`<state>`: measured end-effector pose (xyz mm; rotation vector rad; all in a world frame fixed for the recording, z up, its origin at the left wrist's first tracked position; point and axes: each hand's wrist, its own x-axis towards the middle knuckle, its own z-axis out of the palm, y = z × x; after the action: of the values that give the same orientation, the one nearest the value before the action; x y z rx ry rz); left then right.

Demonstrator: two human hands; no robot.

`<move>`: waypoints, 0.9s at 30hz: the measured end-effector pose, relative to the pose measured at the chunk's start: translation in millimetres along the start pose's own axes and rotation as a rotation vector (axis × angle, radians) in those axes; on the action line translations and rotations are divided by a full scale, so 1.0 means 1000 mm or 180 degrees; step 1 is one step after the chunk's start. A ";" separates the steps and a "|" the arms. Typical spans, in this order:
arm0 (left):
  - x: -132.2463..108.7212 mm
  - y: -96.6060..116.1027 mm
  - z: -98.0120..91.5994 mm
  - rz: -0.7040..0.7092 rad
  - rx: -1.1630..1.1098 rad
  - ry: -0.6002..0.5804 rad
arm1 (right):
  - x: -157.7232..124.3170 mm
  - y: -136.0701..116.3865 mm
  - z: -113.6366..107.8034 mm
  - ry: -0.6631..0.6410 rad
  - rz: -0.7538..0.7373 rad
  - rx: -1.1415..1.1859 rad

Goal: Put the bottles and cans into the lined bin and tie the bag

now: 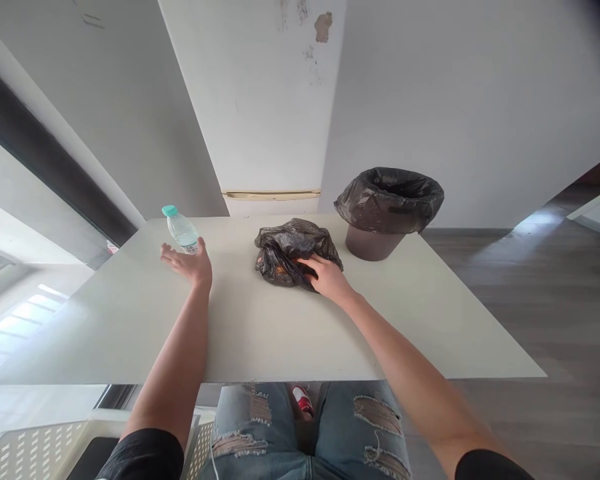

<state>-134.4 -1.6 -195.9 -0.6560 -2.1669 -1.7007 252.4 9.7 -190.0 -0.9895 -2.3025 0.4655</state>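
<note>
A clear plastic bottle (181, 230) with a turquoise cap is at the far left of the table. Just in front of its lower part is my left hand (190, 265), fingers spread and thumb up; whether it touches the bottle I cannot tell. Near the table's middle lies a crumpled black plastic bag (295, 233), with something orange showing through its folds. My right hand (327, 277) rests on the bag's right side, its fingers bent into the plastic and partly hidden by it.
A dark brown trash bin (373, 245) lined with a black bag (400, 203) stands at the table's back right corner. The pale table (280, 333) reaches close to a white fridge (260, 100) behind it. A perforated plastic basket (40, 447) is below the front left edge.
</note>
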 end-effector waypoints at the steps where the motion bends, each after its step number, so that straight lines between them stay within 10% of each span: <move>1: -0.001 0.004 -0.003 0.0131 -0.0017 0.0211 | -0.001 0.000 0.001 -0.0087 0.0029 -0.0119; 4: -0.013 0.017 -0.009 0.0664 -0.0397 -0.0068 | -0.002 0.000 0.002 -0.0270 0.0036 -0.0331; 9: -0.057 0.031 0.000 0.0834 -0.1290 -0.3561 | 0.000 0.003 0.004 -0.0148 -0.0802 -0.0223; 12: -0.077 0.035 0.007 0.0760 -0.1649 -0.4449 | 0.004 0.004 0.007 -0.0200 -0.0858 -0.0473; 22: -0.091 0.031 0.018 0.1612 -0.1462 -0.4359 | 0.008 0.009 0.002 -0.0237 -0.0625 -0.0678; 27: -0.087 0.025 0.027 0.1612 -0.1136 -0.3661 | 0.005 0.012 -0.018 0.0125 -0.0400 -0.0427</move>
<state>-46.5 15.3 -225.6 -2.5043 -1.8899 -1.5602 267.5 22.7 -180.0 -0.9011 -2.3683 0.2406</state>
